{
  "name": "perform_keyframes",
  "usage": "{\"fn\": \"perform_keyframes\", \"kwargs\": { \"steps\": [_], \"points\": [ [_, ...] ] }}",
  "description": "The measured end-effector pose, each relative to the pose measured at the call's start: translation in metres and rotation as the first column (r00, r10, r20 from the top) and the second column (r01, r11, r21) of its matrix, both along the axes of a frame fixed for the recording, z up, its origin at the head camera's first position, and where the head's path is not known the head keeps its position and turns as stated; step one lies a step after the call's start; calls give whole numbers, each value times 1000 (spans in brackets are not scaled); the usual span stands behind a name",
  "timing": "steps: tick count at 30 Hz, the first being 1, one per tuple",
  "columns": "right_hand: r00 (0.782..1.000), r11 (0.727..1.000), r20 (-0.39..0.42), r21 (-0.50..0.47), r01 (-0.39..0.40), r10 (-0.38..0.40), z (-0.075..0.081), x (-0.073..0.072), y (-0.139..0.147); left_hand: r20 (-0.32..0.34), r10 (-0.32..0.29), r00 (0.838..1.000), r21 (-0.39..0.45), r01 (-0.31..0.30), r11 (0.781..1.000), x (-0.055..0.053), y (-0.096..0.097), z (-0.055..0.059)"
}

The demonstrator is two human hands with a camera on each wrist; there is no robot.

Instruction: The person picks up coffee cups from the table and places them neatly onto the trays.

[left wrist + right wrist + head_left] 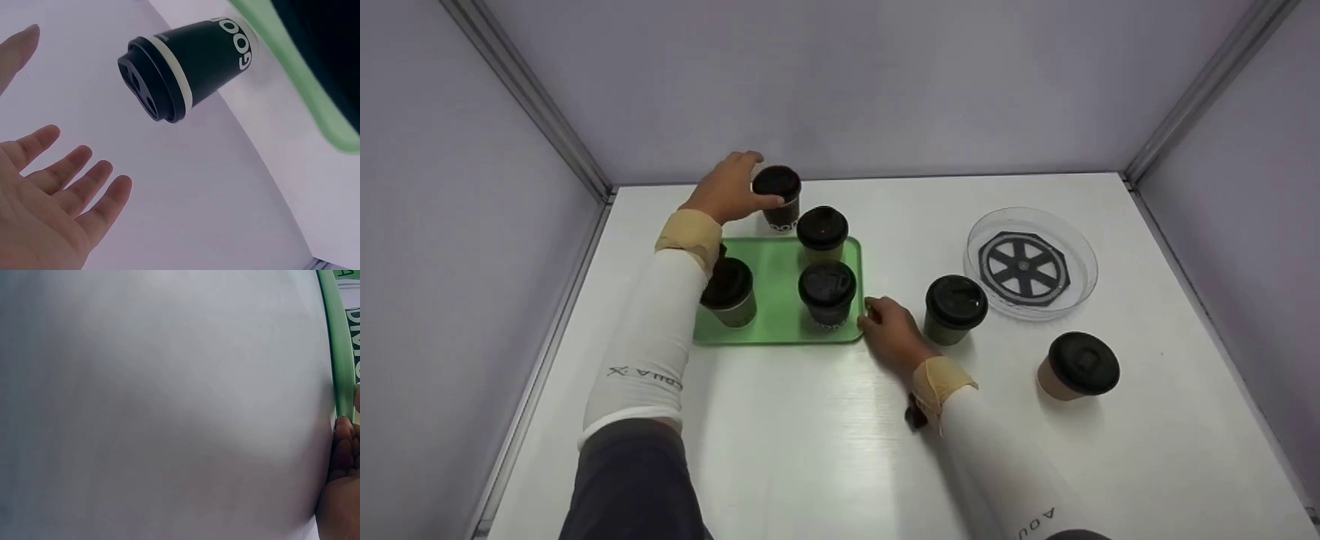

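Paper cup (205, 64) in very dark green flanked by spread left hand (729, 187)

Upright on the white bench (810, 450), just beyond the far edge of a flat green rectangular tray (776, 289), the cup is seen capped with a black plastic sip lid. Its wall is ringed by a pale band under the lid and marked near the base with bold white lettering, of which "GOO" can be read.

The left hand is held at the cup's left side, fingers extended and thumb set well apart. Nothing is gripped by it: although the cup is overlapped by the thumb in the head view, a gap is shown in the left wrist view. By the right hand (894, 330), with its fingers curled, the tray's rim is pinched near the near right corner.

Three black-lidded cups are carried on the tray: a left cup (739, 310), partly covered by the left wrist; a far right cup (823, 227); and a dark, white-lettered near right cup (827, 289). Just beside the right hand, a dull green lidded cup (956, 304) is placed, with a brown lidded cup (1080, 367) farther right. Near both, a round clear shallow dish (1081, 266) is seen with a black octagonal spoked shape (1024, 266) inside its outline.
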State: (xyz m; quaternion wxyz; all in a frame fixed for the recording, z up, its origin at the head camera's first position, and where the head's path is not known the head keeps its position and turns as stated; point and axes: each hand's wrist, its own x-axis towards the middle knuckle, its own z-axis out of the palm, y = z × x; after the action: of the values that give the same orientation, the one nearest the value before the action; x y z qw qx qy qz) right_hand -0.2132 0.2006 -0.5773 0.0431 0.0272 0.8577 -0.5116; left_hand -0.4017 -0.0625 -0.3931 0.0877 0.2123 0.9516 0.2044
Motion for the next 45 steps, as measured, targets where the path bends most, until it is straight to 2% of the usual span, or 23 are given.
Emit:
{"fn": "perform_keyframes", "kwargs": {
  "steps": [7, 15, 22, 28, 36, 45],
  "points": [
    [999, 999, -32, 48, -16, 17, 3, -1, 1, 53, 36, 998, 3, -37, 999, -13, -11, 6],
    [1000, 1000, -2, 16, -4, 4, 1, 1, -2, 104, 79, 991, 28, -83, 996, -23, -23, 0],
    [1000, 1000, 20, 4, 8, -8, 2, 2, -1, 126, 109, 986, 40, -115, 993, -30, -21, -3],
    [1000, 1000, -6, 9, -17, 17, 1, 2, -3, 150, 133, 980, 43, -141, 989, -32, -23, -9],
    [999, 999, -23, 23, -39, 40, 1, 3, -3, 164, 138, 977, 46, -148, 988, -31, -22, -6],
    [1000, 999, -10, -21, -24, 24, 2, 4, -1, 161, 148, 976, 65, -160, 985, -42, -16, -4]
  ]
}}
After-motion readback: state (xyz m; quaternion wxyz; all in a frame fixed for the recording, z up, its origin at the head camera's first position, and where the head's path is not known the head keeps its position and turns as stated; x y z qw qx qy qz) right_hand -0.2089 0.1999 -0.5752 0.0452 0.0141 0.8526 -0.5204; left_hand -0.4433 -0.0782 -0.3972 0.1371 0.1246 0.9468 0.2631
